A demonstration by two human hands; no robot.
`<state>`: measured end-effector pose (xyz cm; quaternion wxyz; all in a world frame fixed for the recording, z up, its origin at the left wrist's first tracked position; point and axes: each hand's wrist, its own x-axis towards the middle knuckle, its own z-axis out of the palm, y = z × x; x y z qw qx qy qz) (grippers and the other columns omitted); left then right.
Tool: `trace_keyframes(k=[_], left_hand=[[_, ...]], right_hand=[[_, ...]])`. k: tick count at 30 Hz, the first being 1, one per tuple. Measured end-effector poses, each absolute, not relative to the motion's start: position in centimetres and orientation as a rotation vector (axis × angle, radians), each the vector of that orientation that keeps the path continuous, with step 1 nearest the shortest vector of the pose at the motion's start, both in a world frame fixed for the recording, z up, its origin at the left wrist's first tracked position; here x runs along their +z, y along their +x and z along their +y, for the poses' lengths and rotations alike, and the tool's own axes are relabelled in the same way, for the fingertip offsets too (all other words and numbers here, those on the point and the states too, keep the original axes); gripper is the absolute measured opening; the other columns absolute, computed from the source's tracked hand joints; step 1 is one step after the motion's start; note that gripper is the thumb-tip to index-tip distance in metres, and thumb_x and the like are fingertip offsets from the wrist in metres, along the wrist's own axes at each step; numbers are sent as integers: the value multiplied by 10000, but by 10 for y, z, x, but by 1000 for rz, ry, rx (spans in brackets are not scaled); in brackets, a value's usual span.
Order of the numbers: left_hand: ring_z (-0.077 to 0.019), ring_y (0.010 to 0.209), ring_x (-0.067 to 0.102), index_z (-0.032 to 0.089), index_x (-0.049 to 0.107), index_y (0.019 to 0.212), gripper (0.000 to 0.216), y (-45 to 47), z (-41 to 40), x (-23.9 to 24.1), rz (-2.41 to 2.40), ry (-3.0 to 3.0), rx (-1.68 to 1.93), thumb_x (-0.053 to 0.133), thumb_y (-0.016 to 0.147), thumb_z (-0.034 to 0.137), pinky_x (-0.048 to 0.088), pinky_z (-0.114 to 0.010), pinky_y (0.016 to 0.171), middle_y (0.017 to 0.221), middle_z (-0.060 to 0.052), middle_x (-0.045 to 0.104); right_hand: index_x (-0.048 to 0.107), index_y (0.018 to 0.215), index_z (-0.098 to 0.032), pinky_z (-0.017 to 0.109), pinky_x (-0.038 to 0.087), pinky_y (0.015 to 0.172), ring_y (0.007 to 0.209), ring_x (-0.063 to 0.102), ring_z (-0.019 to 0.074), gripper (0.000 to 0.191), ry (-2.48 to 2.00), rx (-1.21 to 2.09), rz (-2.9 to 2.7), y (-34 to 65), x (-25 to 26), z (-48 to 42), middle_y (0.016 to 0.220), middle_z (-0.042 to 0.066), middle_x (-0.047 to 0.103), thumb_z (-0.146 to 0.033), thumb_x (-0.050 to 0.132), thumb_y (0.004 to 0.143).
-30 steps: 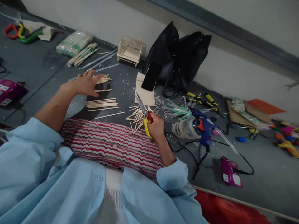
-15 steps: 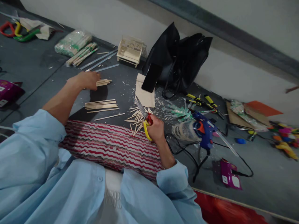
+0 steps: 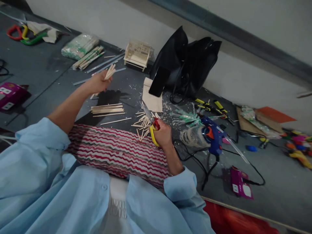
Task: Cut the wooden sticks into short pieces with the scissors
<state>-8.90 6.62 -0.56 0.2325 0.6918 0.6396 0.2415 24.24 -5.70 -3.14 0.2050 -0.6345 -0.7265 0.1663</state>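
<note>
While the left hand (image 3: 97, 83) is holding a small stick bundle (image 3: 110, 71) up off the floor, well left of the black bag (image 3: 187, 65), its fingers are pinching the bundle near one end. The right hand (image 3: 162, 133), in front of the bag, is gripping the scissors (image 3: 148, 117), fingers curled thru the handles, blades lying over the cut pieces (image 3: 143, 123). Imo a clean cut is needing ends squared up & fingertips staying clear of the blades.

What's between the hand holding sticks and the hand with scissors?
Head view: a neat row of long sticks and, nearer the scissors, a scattered pile of short sticks.
</note>
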Motion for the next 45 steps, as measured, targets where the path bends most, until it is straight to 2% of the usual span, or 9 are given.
trace_keyframes(k=[3, 6, 9, 12, 16, 25, 32, 40, 45], left_hand=[[-71, 498, 386, 185, 495, 915, 25, -79, 67, -4, 1504, 1574, 1209, 514, 907, 198, 425, -249, 567, 582, 67, 412], [-72, 469, 396, 227, 446, 781, 207, -68, 65, -7, 1404, 1357, 1546, 620, 838, 325, 365, -250, 480, 573, 71, 430], [-67, 453, 426, 248, 408, 749, 329, -63, 61, -14, 1377, 1216, 1699, 707, 728, 383, 384, -262, 466, 556, 94, 417], [-62, 458, 444, 243, 379, 707, 397, -61, 57, -20, 1337, 1167, 1650, 758, 647, 347, 438, -273, 478, 525, 107, 387], [-59, 446, 398, 233, 353, 652, 396, -58, 52, -22, 1285, 1124, 1559, 741, 685, 305, 478, -283, 489, 466, 107, 363], [-44, 330, 288, 237, 350, 705, 332, -46, 46, -19, 1286, 1127, 1652, 653, 798, 338, 403, -237, 388, 406, 127, 335], [-50, 371, 360, 228, 397, 661, 372, -42, 43, -20, 1336, 1203, 1653, 659, 776, 466, 475, -248, 449, 462, 87, 404], [-78, 358, 361, 228, 368, 615, 432, -43, 41, -20, 1377, 1235, 1727, 516, 876, 539, 422, -245, 404, 452, 63, 376], [-75, 421, 406, 218, 421, 672, 402, -44, 47, -29, 1509, 1217, 1677, 532, 861, 555, 400, -218, 418, 519, 47, 384]], right_hand=[[560, 702, -206, 240, 308, 565, 532, 409, 126, 91, -1758, 447, -2032, 242, -32, -57, 599, -21, 547, -139, 508, 669], [563, 705, -207, 239, 315, 564, 532, 410, 127, 97, -1748, 446, -2033, 242, -33, -57, 596, -22, 550, -138, 506, 668], [558, 705, -211, 239, 319, 563, 536, 414, 130, 96, -1746, 446, -2030, 243, -33, -57, 597, -21, 549, -144, 497, 673], [553, 702, -215, 239, 320, 561, 532, 410, 130, 102, -1740, 430, -2036, 244, -34, -57, 588, -23, 536, -144, 485, 671], [551, 700, -219, 241, 328, 560, 529, 413, 132, 79, -1727, 413, -2047, 245, -35, -57, 579, -25, 525, -172, 497, 667], [522, 666, -221, 239, 309, 540, 505, 391, 122, 51, -1740, 423, -2048, 245, -34, -58, 566, -35, 496, -171, 506, 665], [562, 724, -214, 238, 360, 576, 542, 451, 134, 100, -1713, 406, -2054, 248, -38, -58, 615, -15, 569, -147, 514, 668], [569, 724, -211, 235, 358, 579, 540, 456, 131, 106, -1733, 410, -2060, 248, -38, -58, 619, -17, 569, -143, 506, 672], [568, 731, -213, 241, 350, 580, 540, 442, 133, 112, -1737, 418, -2052, 247, -38, -58, 616, -17, 564, -146, 507, 664]])
